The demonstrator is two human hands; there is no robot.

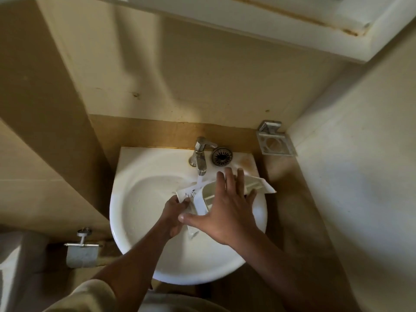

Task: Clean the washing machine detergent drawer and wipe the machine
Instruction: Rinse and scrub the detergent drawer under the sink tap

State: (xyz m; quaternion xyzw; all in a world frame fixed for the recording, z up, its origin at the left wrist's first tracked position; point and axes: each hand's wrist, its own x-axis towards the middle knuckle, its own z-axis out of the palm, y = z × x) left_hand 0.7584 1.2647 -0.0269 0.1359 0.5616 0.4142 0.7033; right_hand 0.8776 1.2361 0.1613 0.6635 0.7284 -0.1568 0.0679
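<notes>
Fingers (229, 180) of the right hand (227, 210) are spread straight and flat across the top of the detergent drawer (258, 186), thumb stretched out to the left, gripping nothing. Fingers (182, 202) of the left hand (174, 213) curl round the drawer's near left edge and hold it there. Both forearms reach in from the bottom of the view.

The white drawer is held at a slant over the bowl of the sink (126, 199), directly under the faucet (200, 154). Its inner end is toward the left hand, and its wider end pokes out past the sink's right rim. A stream of water (200, 182) falls from the spout onto the drawer's upper left part.

On the sink's back ledge, just right of the faucet, lies a round metal drain strainer (221, 156). A square metal holder (275, 143) is fixed to the wall in the corner to the right. Lower left, a toilet roll holder (82, 251) hangs on the wall beside the sink. A pale cabinet (247, 21) overhangs the top of the view.
</notes>
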